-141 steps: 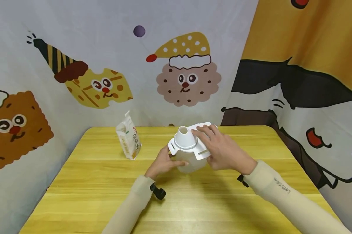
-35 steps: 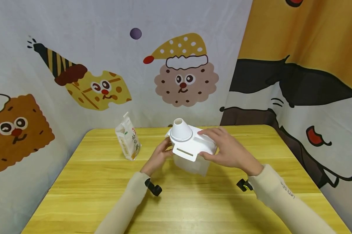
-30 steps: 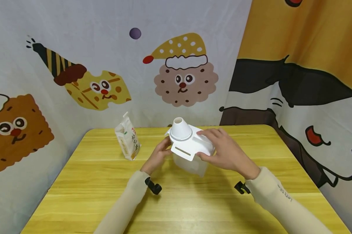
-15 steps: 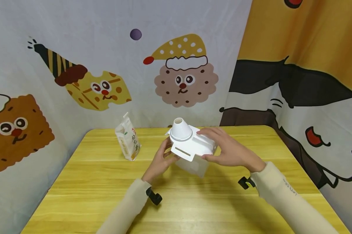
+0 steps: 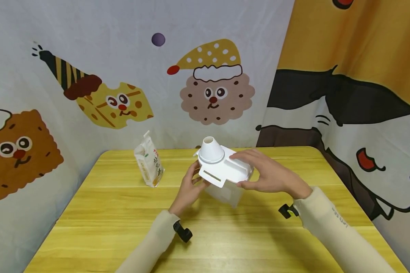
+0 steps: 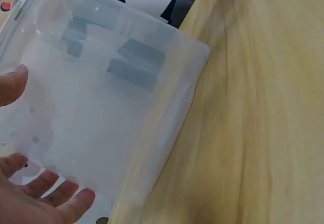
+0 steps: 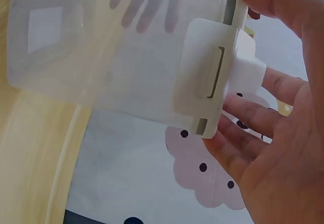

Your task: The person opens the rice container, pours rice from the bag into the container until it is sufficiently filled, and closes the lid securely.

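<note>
A translucent plastic storage container [image 5: 227, 195] stands tilted over the table between my hands. Its white lid [image 5: 222, 170] has a cone-shaped spout [image 5: 210, 151] on top and slotted flaps at the sides. My left hand [image 5: 188, 191] holds the body from the left, thumb on one face and fingers on another, as the left wrist view shows. My right hand [image 5: 273, 176] grips the right end of the lid, thumb at the near edge and fingers at the far edge. In the right wrist view a slotted flap [image 7: 200, 72] hangs down along the container wall.
A white printed bag [image 5: 149, 163] of food stands upright at the back left of the wooden table [image 5: 106, 227]. A cartoon-printed cloth [image 5: 123, 57] hangs behind the table's back edge. Both wrists carry small black cameras.
Over several seconds the container has turned, and my left thumb has moved from its front to its left side. In the last second both hands shift slightly, still holding it.
</note>
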Tool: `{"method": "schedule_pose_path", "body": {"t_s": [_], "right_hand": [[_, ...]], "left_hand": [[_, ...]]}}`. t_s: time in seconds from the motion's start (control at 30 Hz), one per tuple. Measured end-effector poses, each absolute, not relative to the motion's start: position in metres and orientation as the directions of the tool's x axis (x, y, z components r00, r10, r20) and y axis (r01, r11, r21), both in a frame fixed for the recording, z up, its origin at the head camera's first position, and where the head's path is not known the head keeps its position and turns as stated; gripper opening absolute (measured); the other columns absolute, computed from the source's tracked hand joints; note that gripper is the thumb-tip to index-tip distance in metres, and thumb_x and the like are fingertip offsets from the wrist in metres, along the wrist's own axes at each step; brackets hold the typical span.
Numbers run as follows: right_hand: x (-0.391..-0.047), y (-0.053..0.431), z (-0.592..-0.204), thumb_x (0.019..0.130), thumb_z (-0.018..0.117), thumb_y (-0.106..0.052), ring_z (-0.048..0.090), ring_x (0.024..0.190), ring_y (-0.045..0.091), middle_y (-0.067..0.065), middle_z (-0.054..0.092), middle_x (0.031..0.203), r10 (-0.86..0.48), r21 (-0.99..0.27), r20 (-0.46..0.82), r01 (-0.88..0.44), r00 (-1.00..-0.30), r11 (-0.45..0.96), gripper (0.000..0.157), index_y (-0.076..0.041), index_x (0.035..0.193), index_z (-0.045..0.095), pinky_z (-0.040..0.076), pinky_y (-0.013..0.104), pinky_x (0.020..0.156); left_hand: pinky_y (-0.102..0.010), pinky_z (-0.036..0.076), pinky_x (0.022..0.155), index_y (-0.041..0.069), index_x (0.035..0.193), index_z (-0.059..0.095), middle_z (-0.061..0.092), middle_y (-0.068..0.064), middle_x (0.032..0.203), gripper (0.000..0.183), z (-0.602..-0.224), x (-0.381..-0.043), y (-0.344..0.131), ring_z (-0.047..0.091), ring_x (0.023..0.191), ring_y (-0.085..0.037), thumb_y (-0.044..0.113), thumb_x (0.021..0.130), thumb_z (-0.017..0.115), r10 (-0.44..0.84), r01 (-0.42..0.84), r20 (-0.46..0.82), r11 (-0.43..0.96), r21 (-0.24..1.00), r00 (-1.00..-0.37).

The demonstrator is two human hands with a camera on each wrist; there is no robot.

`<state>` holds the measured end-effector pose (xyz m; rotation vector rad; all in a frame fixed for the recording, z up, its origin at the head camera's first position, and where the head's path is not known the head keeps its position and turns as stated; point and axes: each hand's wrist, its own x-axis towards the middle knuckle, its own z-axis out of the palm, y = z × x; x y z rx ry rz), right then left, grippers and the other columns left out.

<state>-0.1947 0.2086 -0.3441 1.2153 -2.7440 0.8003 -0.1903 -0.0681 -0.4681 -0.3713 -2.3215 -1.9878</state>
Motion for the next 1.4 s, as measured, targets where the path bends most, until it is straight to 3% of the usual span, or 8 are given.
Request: {"method": "schedule_pose_path", "body": {"t_s": [0.33,0.53,0.77,0.97,1.1,1.2,1.4], "right_hand": [[-0.184,0.191,-0.350,0.083,0.082,-0.048,0.050,0.131,0.026,0.005,0.057,0.146,-0.587,-0.389,0.275,-0.647,-0.761,0.656,0.071,-0.023,0.144,0.056,0.052,0.053,0.102],[-0.177,0.179,-0.355,0.085,0.079,-0.053,0.055,0.124,0.027,0.007,0.062,0.139,-0.543,-0.302,0.342,-0.637,-0.767,0.709,0.071,-0.019,0.143,0.057,0.057,0.048,0.094],[-0.171,0.168,-0.359,0.086,0.073,-0.057,0.061,0.113,0.031,0.011,0.067,0.131,-0.534,-0.134,0.414,-0.630,-0.737,0.765,0.072,-0.014,0.141,0.058,0.060,0.045,0.085],[-0.171,0.171,-0.350,0.087,0.074,-0.058,0.060,0.122,0.034,0.014,0.064,0.137,-0.547,-0.164,0.346,-0.623,-0.762,0.764,0.074,-0.014,0.144,0.055,0.060,0.050,0.090],[-0.173,0.178,-0.342,0.086,0.077,-0.054,0.054,0.134,0.036,0.015,0.054,0.150,-0.572,-0.241,0.282,-0.634,-0.770,0.735,0.077,-0.015,0.147,0.051,0.056,0.055,0.100],[-0.174,0.183,-0.340,0.083,0.082,-0.046,0.051,0.137,0.034,0.015,0.047,0.156,-0.616,-0.252,0.269,-0.671,-0.741,0.697,0.081,-0.014,0.150,0.049,0.055,0.054,0.104],[-0.175,0.186,-0.342,0.075,0.090,-0.036,0.049,0.138,0.031,0.010,0.042,0.160,-0.682,-0.182,0.245,-0.723,-0.690,0.666,0.093,-0.014,0.153,0.044,0.059,0.048,0.097]], "left_hand": [[-0.053,0.040,0.121,0.014,0.162,0.029,0.034,-0.013,0.165,0.077,-0.471,-0.209,-0.074,0.037,0.150,-0.034,0.003,0.096,0.066,0.209,0.201,0.179,0.087,0.976,-0.961],[-0.048,0.046,0.114,0.017,0.164,0.026,0.034,-0.011,0.166,0.079,-0.471,-0.220,-0.078,0.043,0.146,-0.035,-0.006,0.094,0.053,0.261,0.153,0.133,0.059,0.986,-0.956],[-0.053,0.032,0.125,0.012,0.163,0.025,0.024,-0.007,0.171,0.078,-0.471,-0.228,-0.082,0.022,0.158,-0.031,-0.007,0.092,0.049,0.302,0.119,0.101,0.043,0.992,-0.948],[-0.056,0.032,0.124,0.018,0.163,0.028,0.034,-0.010,0.167,0.078,-0.467,-0.226,-0.088,0.032,0.154,-0.034,-0.001,0.095,0.060,0.304,0.102,0.097,0.002,0.995,-0.948],[-0.057,0.030,0.125,0.019,0.164,0.025,0.030,-0.010,0.168,0.086,-0.464,-0.222,-0.088,0.029,0.154,-0.035,-0.002,0.092,0.067,0.347,0.134,0.145,-0.057,0.989,-0.926],[-0.053,0.028,0.127,0.020,0.165,0.022,0.027,-0.008,0.169,0.097,-0.463,-0.218,-0.085,0.027,0.155,-0.033,-0.002,0.087,0.075,0.364,0.166,0.177,-0.061,0.984,-0.914],[-0.051,0.030,0.127,0.031,0.164,0.018,0.023,0.002,0.170,0.113,-0.464,-0.210,-0.079,0.027,0.156,-0.026,0.009,0.080,0.089,0.333,0.170,0.159,0.004,0.985,-0.929]]}}
